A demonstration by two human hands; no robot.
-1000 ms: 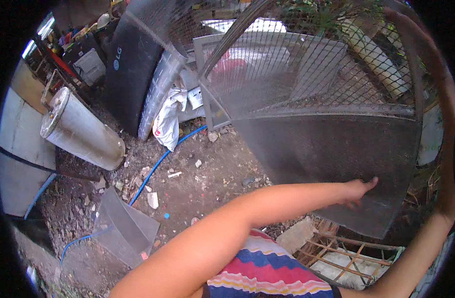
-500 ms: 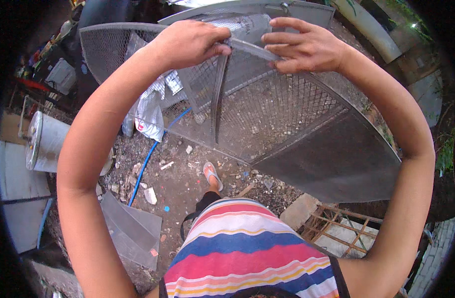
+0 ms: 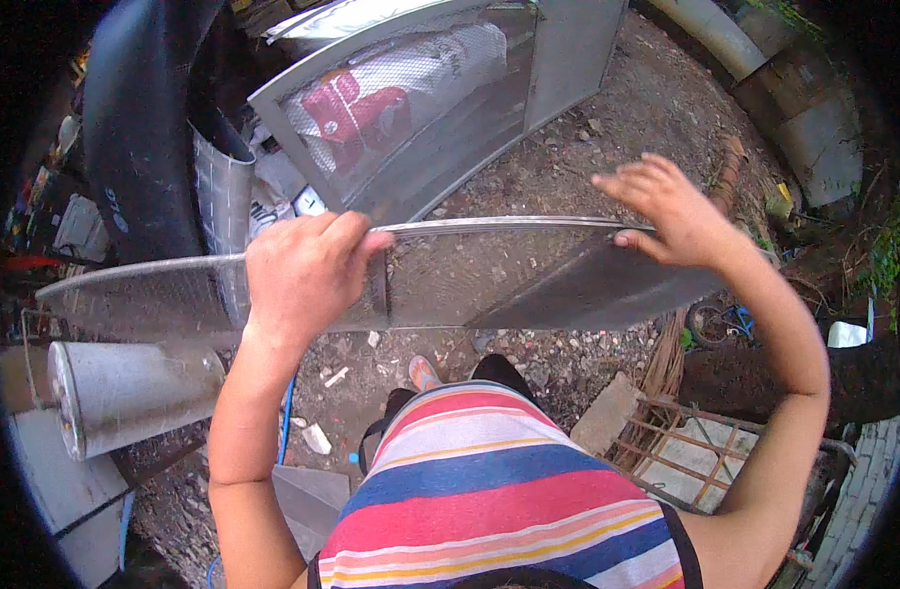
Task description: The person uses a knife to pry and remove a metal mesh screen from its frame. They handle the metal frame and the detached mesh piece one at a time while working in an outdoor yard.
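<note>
My left hand [image 3: 307, 270] is closed over the top rim of a wide, curved mesh dish panel [image 3: 435, 270]. The panel stands on edge in front of me, its rim running from far left to right. Solid dark sheet fills part of its right side. My right hand [image 3: 671, 221] is open at the right part of the rim, fingers stretched out above it and thumb close to the edge; I cannot tell whether the thumb touches. Beyond stands a second mesh panel [image 3: 572, 69], with a red and white printed sack [image 3: 356, 113] seen through its mesh.
A metal drum [image 3: 140, 388] lies on its side at the left, below a large black curved sheet [image 3: 140, 128]. Grey flat sheets [image 3: 307, 501] and a blue hose [image 3: 286, 422] lie near my left arm. A rusty bar grid [image 3: 705, 447] is at the right. Stones litter the ground.
The panel has swung to a steeper, nearly edge-on angle and come nearer. Both hands are lower in view and farther apart; the right hand's fingers have lifted off the rim and spread.
</note>
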